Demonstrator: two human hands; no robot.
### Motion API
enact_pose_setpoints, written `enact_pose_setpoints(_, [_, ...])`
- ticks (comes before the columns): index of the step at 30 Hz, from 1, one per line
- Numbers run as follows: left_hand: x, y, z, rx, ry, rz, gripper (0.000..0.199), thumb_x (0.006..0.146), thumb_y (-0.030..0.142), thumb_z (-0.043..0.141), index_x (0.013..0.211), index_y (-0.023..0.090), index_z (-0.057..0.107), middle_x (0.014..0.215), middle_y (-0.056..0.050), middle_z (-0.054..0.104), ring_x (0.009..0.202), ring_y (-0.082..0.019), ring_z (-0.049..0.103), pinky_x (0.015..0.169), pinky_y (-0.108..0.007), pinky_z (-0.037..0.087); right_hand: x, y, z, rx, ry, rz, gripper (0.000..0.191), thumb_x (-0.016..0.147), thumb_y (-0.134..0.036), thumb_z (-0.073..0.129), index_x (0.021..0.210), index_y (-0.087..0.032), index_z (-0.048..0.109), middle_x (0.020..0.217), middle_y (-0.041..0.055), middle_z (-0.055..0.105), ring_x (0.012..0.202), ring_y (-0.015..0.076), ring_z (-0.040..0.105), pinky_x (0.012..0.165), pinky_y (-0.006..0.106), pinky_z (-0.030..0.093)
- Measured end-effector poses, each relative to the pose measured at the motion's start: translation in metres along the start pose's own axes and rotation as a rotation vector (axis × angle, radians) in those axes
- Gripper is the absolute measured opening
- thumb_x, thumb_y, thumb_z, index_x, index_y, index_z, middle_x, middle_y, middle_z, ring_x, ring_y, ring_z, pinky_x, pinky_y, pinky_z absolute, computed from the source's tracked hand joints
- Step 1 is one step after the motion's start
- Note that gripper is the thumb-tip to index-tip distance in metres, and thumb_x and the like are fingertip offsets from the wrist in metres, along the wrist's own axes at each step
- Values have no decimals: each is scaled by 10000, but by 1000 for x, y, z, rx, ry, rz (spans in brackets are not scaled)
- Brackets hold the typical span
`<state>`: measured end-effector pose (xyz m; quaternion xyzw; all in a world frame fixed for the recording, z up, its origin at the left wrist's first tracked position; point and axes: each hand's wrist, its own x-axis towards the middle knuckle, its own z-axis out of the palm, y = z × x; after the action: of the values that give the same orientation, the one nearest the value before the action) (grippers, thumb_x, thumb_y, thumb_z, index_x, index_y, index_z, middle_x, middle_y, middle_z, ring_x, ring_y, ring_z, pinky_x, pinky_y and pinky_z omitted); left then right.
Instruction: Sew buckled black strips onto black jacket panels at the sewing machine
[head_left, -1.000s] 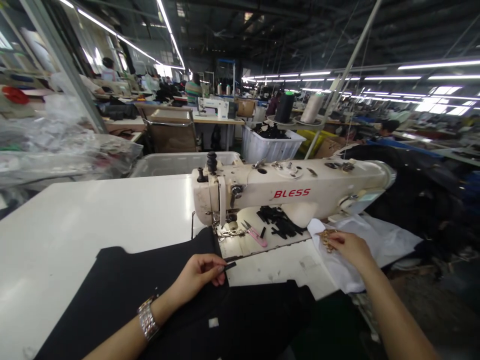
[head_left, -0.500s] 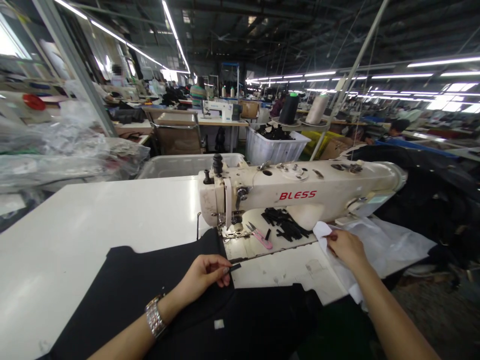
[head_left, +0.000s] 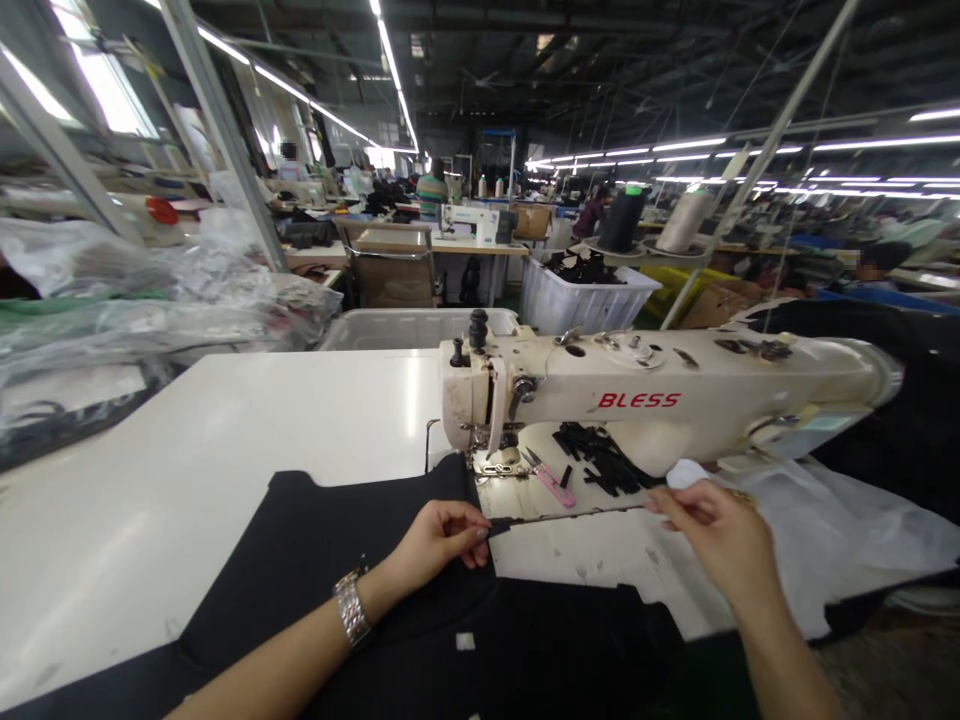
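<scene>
My left hand (head_left: 454, 535) pinches a short black strip (head_left: 501, 527) between thumb and fingers, above a black fabric panel (head_left: 330, 530). The panel's upper corner lies by the needle area of a white sewing machine (head_left: 637, 385). My right hand (head_left: 709, 525) is closed in a pinch in front of a crumpled white sheet (head_left: 810, 520); whether anything is between the fingertips is hidden. Just left of those fingertips lies a pile of black strips (head_left: 600, 460) on the machine bed. Pink-handled thread snips (head_left: 553, 480) rest beside the pile.
A white tabletop (head_left: 322, 400) extends to the left. Behind it stand a clear plastic bin (head_left: 420, 325) and a white crate (head_left: 589, 298) with black scraps. Thread cones (head_left: 624, 220) stand beyond the machine. Plastic-wrapped goods (head_left: 247, 300) are heaped at far left. Other people sit farther back.
My right hand has come off the white sheet's edge and turned, its fingertips now nearer the strip pile. My left hand keeps its strip. The whole view has shifted, with things appearing farther right.
</scene>
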<state>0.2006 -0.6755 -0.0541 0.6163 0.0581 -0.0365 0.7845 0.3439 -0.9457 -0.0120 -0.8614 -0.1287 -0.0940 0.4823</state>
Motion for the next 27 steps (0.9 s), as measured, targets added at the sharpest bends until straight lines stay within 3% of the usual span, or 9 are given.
enact_pose_setpoints(2, [0,-1,-1,-12,30,15,362,626,415,672,711,79,569,520,-28,603,456,-99,554,444,-185,438,-24,-23,34,289,-180,69,302,592,-420,668,531,-186,487,650,61,652,528,172,603,469,261,464])
enact_pose_setpoints(5, [0,-2,-2,-18,68,35,365,619,419,676,690,81,557,512,-26,599,448,-99,557,432,-180,434,-51,-50,86,540,-399,129,292,571,-380,706,529,-173,504,581,38,633,464,142,580,427,230,450])
enact_pose_setpoints(9, [0,-1,-3,-25,75,35,373,610,422,682,687,76,563,520,-28,601,454,-101,565,434,-178,437,-63,-64,125,686,-427,153,274,542,-347,731,543,-174,519,655,58,667,621,194,631,575,282,504])
enact_pose_setpoints(11, [0,0,-3,-31,73,40,374,608,421,683,686,73,571,521,-28,600,457,-99,565,441,-177,438,-64,-65,131,683,-418,137,261,545,-331,733,559,-179,521,694,61,675,678,209,636,637,310,507])
enact_pose_setpoints(15, [-1,-1,-4,-31,74,58,359,617,404,684,709,67,601,543,-41,613,488,-108,573,477,-191,452,-66,-64,130,569,-425,103,242,573,-324,719,716,-184,583,633,25,665,619,192,631,625,301,505])
enact_pose_setpoints(20, [-1,-2,-5,-12,97,82,349,625,397,679,733,69,628,565,-49,622,517,-118,575,509,-211,463,-68,-62,131,529,-395,75,187,613,-373,681,635,-189,652,637,33,670,619,196,627,604,290,508])
enact_pose_setpoints(27, [-1,-1,-6,-8,109,103,328,652,377,667,770,74,629,575,-44,620,505,-103,560,504,-200,456,-70,-62,131,486,-453,28,300,772,-439,497,908,-231,665,805,46,683,698,207,618,614,311,493])
